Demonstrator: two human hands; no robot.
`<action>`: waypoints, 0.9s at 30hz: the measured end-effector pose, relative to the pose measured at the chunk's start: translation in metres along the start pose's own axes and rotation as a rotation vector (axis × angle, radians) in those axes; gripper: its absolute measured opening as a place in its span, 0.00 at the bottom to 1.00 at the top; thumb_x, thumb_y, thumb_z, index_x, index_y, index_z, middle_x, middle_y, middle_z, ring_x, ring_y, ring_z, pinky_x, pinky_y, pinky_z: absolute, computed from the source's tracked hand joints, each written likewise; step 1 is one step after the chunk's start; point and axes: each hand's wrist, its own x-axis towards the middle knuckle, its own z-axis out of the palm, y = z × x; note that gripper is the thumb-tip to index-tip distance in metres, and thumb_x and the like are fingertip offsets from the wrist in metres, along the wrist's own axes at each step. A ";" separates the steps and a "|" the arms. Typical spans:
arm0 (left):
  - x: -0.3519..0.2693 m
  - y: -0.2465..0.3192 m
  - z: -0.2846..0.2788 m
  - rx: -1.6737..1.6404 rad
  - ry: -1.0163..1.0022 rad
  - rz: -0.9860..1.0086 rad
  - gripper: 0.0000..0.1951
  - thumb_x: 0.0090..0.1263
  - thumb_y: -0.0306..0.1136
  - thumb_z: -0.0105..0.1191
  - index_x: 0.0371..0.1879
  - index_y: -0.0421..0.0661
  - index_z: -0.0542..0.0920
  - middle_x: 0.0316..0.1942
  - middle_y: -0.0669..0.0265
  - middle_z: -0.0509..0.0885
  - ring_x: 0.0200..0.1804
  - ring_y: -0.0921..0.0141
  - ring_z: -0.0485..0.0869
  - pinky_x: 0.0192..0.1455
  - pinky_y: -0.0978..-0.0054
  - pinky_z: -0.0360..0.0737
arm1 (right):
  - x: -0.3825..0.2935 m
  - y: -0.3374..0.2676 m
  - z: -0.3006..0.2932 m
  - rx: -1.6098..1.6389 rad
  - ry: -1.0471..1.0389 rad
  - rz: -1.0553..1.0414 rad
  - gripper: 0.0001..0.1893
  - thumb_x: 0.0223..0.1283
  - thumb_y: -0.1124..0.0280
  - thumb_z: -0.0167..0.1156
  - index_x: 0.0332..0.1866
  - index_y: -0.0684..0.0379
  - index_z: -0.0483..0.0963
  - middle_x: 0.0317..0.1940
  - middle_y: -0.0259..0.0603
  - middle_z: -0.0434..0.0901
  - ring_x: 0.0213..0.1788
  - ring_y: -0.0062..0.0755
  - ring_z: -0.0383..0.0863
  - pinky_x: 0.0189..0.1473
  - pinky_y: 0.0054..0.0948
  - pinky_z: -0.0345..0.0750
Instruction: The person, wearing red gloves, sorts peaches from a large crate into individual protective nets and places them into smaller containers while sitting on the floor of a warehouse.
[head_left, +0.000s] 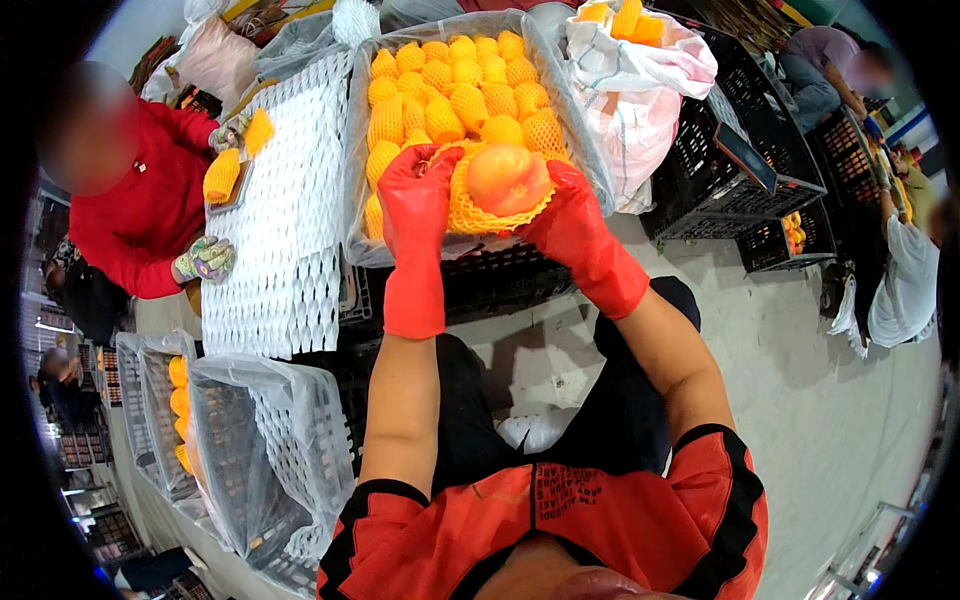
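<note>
A peach-like fruit (507, 180), orange and pink, sits partly inside a yellow foam net sleeve (469, 212). My left hand (415, 199), in a red rubber glove, grips the left side of the sleeve's stretched edge. On the other side, my right hand (574, 221), gloved the same way, holds the sleeve and fruit; its fingertips are partly hidden behind them. Both hands are above the near part of a crate lined with clear plastic (585, 176). Rows of fruit in yellow foam nets (469, 105) fill that crate.
White foam netting sheets (277, 225) cover the surface at left, beside a co-worker in red (146, 202). A plastic-lined crate (262, 442) stands at lower left. Right of the fruit are a white sack (630, 112) and black crates (727, 187) with a phone (745, 157) on top.
</note>
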 end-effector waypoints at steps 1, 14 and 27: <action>0.000 -0.003 0.000 -0.088 -0.009 -0.016 0.08 0.65 0.25 0.65 0.38 0.35 0.83 0.34 0.64 0.87 0.34 0.76 0.82 0.38 0.79 0.79 | -0.002 0.000 0.007 -0.418 0.036 -0.125 0.34 0.65 0.49 0.60 0.69 0.61 0.65 0.62 0.42 0.76 0.63 0.40 0.76 0.60 0.41 0.77; -0.004 0.004 -0.004 -0.975 -0.496 -0.316 0.16 0.72 0.32 0.59 0.55 0.37 0.78 0.48 0.62 0.85 0.48 0.71 0.85 0.51 0.76 0.83 | -0.004 -0.009 0.026 0.183 0.220 0.090 0.38 0.67 0.44 0.55 0.74 0.59 0.58 0.69 0.43 0.69 0.69 0.42 0.70 0.71 0.41 0.67; -0.014 0.005 0.006 0.595 -0.037 0.416 0.23 0.57 0.25 0.61 0.54 0.57 0.79 0.34 0.60 0.84 0.39 0.59 0.84 0.41 0.62 0.79 | -0.006 -0.009 0.008 0.262 0.174 0.107 0.34 0.71 0.51 0.53 0.75 0.59 0.57 0.70 0.44 0.68 0.70 0.41 0.71 0.70 0.44 0.70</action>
